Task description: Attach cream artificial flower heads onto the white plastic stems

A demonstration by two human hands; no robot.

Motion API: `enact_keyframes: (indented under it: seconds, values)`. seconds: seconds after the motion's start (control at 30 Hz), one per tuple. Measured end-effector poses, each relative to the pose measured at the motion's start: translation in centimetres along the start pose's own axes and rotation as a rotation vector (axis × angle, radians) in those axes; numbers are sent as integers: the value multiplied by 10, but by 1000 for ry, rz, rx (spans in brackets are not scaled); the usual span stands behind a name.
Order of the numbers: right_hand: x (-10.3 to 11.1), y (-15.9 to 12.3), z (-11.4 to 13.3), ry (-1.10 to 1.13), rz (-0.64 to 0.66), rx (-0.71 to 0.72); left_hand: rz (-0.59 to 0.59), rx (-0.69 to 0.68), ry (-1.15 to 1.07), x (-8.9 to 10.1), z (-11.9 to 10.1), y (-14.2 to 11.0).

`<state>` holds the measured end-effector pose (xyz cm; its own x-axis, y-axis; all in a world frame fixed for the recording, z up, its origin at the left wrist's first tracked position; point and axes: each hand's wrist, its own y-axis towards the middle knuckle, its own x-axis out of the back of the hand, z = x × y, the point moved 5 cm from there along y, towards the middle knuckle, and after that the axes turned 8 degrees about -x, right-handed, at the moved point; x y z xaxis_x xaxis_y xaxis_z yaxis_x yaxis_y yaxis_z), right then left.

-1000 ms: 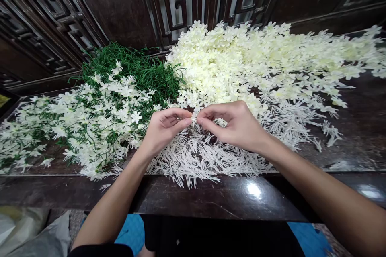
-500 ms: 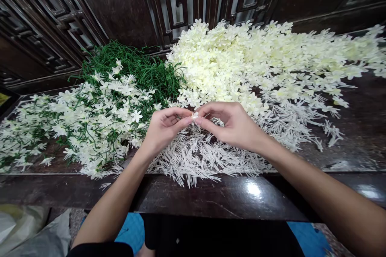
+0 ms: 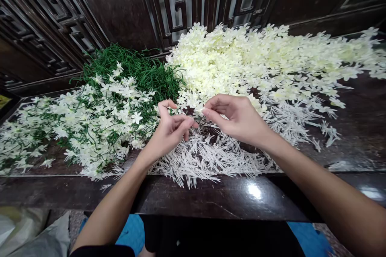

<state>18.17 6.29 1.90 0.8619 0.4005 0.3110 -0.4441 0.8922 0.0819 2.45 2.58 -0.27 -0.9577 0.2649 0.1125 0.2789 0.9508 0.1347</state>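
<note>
"What's that dark woodwork (image 3: 114, 4) behind the surface (image 3: 358, 128)?"

"Carved panels, with angular fretwork (image 3: 177, 4) and something pale showing through the gaps."

"And the surface is dark wood too?"

"Yes, glossy along the front edge. See the white glare (image 3: 255, 190) there, and a fainter patch (image 3: 370, 192) farther right."

"What's down below?"

"Speckled floor (image 3: 77, 223), pale crumpled sacking (image 3: 51, 237) at the left, and something bright blue (image 3: 132, 231) on both sides. I can't tell what."
</note>
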Motion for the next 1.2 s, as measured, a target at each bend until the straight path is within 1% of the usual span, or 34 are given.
enact_keyframes:
  seconds: [0.1,0.2,0.27,0.43,0.53,0.67,0.87,1.03,1.2]
  values:
    - [0,0,1,-8,16,12,7,22,51,1,-1,-1]
    - [1,0,2,-27,48,22,19,18,149,1,-4,2]
    - [2,0,3,-38,52,21,-2,-14,205,2,-7,4]
    - [2,-1,2,-45,60,23,-113,-138,264,7,-12,7]
    - [-3,-2,2,-48,105,33,-118,-165,278,7,-12,5]
    - [-9,-4,1,-56,150,7,-94,-183,309,5,-14,3]
    - [-11,-3,0,29,134,-31,-116,-196,327,5,-16,2]
    - [-12,-4,3,3,125,24,-129,-189,322,5,-14,2]
    - [-13,-5,2,-8,80,26,-136,-195,315,5,-11,2]
